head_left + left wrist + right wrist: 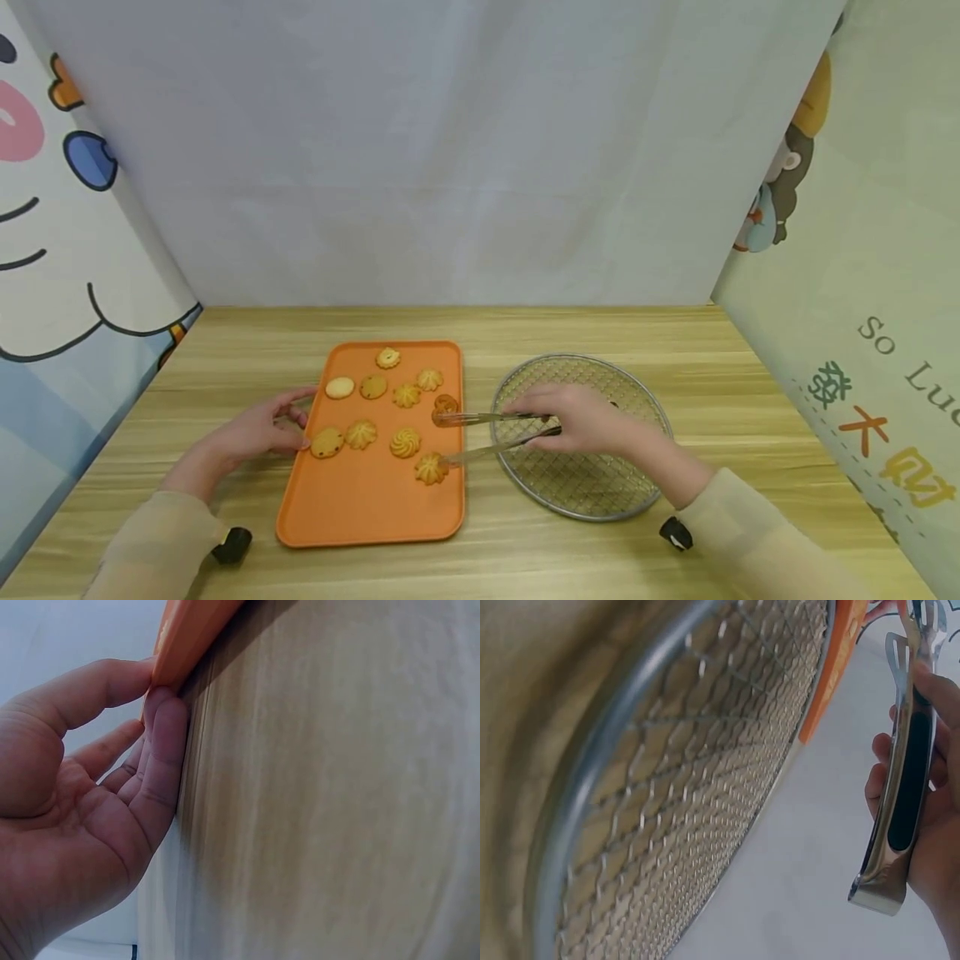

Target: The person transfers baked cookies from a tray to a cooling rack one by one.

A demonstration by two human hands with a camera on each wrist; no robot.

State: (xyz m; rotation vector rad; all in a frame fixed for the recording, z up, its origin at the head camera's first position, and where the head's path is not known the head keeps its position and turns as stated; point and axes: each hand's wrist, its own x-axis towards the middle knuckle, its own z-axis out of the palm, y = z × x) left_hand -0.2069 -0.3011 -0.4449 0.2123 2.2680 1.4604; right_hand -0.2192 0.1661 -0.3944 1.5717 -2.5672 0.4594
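My left hand (258, 429) pinches the left rim of an orange tray (360, 517), thumb on the edge and fingers against its side in the left wrist view. Several cookies lie on the tray. My right hand (581, 421) grips metal tongs (911, 780) with dark handle inlays. Their arms are spread and reach left over the tray's right rim. One tip overlaps a brown pretzel-shaped cookie (446, 403); the other is right at a star-shaped cookie (431, 469). A swirled round cookie (406, 442) lies between and left of the tips.
A round wire mesh rack (577, 492) with a metal rim stands on the wooden table (525, 567), right of the tray and below my right forearm. A pale cloth (450, 167) hangs behind the table. Printed panels (862, 292) flank both sides.
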